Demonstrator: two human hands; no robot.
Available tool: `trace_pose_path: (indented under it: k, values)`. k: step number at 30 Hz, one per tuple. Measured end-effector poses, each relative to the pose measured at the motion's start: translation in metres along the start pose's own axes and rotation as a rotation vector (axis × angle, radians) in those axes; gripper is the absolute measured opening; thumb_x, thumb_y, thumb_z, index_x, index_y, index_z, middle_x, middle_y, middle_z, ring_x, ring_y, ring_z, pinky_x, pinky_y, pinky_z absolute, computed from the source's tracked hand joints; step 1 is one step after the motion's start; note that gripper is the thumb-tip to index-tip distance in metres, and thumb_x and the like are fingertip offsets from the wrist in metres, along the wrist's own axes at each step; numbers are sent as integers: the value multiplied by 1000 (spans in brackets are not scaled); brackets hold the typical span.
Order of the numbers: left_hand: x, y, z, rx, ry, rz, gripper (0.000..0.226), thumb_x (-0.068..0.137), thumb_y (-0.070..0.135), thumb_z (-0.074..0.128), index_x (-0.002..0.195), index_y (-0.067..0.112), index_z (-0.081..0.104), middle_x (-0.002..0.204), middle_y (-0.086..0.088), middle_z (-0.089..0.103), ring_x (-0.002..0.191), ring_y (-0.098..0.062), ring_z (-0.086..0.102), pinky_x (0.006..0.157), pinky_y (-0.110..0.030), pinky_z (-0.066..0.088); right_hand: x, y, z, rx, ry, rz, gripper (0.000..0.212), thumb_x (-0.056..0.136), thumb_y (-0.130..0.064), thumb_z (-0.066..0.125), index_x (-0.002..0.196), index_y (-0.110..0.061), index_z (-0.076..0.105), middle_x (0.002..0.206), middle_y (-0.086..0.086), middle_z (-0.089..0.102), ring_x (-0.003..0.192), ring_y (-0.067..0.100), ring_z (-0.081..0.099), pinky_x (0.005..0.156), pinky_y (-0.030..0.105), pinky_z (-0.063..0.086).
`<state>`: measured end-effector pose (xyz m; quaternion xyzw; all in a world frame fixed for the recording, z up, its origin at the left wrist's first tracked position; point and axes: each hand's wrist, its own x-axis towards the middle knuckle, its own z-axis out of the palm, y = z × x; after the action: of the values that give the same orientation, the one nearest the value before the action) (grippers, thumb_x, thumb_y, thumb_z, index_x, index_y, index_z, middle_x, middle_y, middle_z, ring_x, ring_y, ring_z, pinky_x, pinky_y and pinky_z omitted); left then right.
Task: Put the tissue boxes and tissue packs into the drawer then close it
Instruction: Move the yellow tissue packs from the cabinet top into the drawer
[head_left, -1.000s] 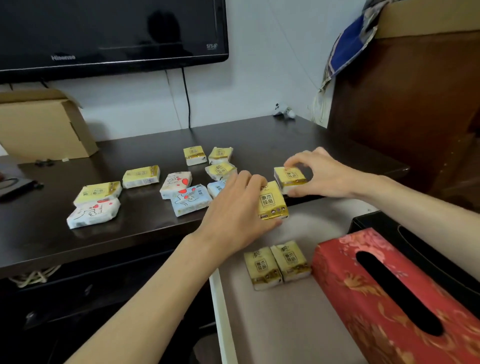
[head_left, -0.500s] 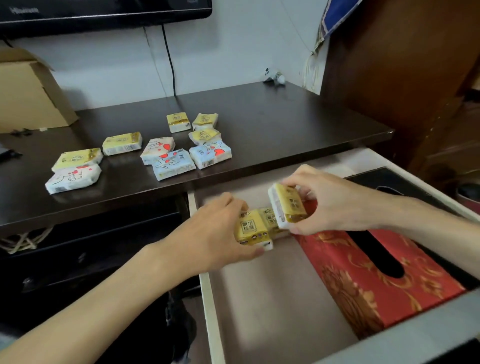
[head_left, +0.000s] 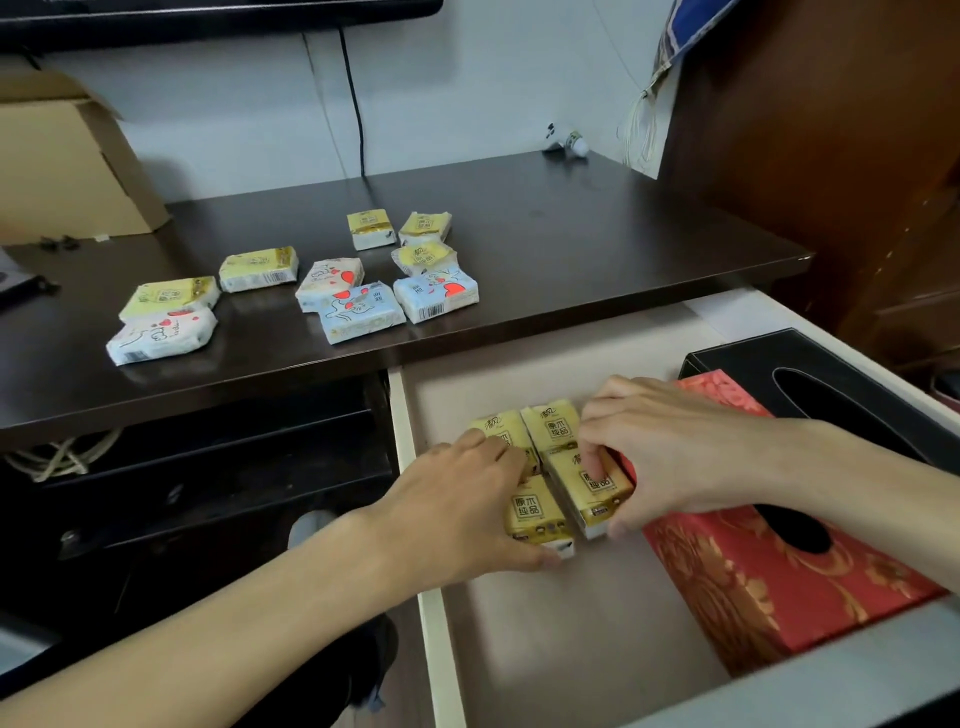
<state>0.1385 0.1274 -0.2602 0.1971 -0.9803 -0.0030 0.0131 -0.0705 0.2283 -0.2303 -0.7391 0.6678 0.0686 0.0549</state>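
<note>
Four yellow tissue packs (head_left: 558, 467) on drawer (head_left: 545, 649) floor, two-by-two block, touching, just beside red tissue box (head_left: 737, 582).
Near-left pack (head_left: 535, 512): pinched by left hand (head_left: 457, 514), thumb at near end, fingers curled over far end.
Near-right pack (head_left: 592, 488): pinched by right hand (head_left: 670, 447), fingertip pressed on top face, thumb at near edge, pack slightly tilted against red box.
Handling, judged: light, soft, compressible; glossy film wrap probably slippery; not fragile. Best held across short sides, thumb opposite fingers; several likely manageable in one grasp.
Red tissue box: in drawer, flat, slot up; stiff cover, light.
Black tissue box (head_left: 810, 374): in drawer behind red one, touching or nearly so; rigid.
Nine loose packs on dark desk (head_left: 597, 234), well apart from drawer: yellow group (head_left: 400, 239) at rear, blue-and-white heart-printed packs (head_left: 387, 299) at centre, three more (head_left: 171, 312) at left. Not yet stowed.
Cardboard box (head_left: 62, 156) at desk's left rear.
Black cable (head_left: 353, 98) down wall.
Drawer pulled out fully; closing not yet due.
</note>
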Motion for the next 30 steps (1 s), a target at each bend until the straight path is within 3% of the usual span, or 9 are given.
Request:
trace_pose_path:
  k: [6,12,16,18,22,26,30]
  values:
    - [5,-3,3,-30,-36,3,79,64,88,50,112,25,52,101,12,47,95,-12,45,69,-32,36,2,2,0,7,-98,-13,58,65,-84,62,103,-40,65,120,-21,47,120,5,28,90,28,23]
    - [5,-12,0,-79,-16,23,73,68,84,51,115,28,58,102,13,45,98,-9,44,71,-33,48,5,4,-9,121,17,-10,43,76,-66,71,109,-41,63,119,-17,55,119,9,43,97,37,44]
    - [14,-26,-2,-94,30,18,76,69,75,61,127,25,54,126,8,50,114,-12,47,89,-36,50,20,4,-11,37,-49,10,86,76,-64,76,149,-26,49,146,-8,50,136,15,40,110,39,40]
    - [20,-29,0,-74,-53,-20,81,67,79,58,125,22,55,127,6,54,115,-17,52,90,-38,49,26,2,-10,-13,-126,25,94,74,-67,76,151,-24,45,151,-5,48,142,18,38,114,40,37]
    - [28,-29,4,-33,-126,-22,61,65,84,54,91,28,58,93,11,56,80,-17,58,60,-33,43,29,0,-8,-65,-189,27,80,72,-72,73,135,-26,59,135,-2,59,138,25,46,108,47,43]
    - [31,-26,9,-55,-125,-20,61,67,82,56,94,28,59,94,12,55,81,-15,57,61,-34,45,31,3,-5,-65,-178,39,77,69,-74,73,132,-30,62,137,0,59,136,26,50,103,45,46]
    - [33,-21,11,-70,-98,-35,58,69,78,62,95,26,58,94,10,55,79,-15,54,57,-33,34,35,7,-1,-50,-155,58,80,68,-73,75,135,-33,58,129,-6,61,125,23,56,81,36,43]
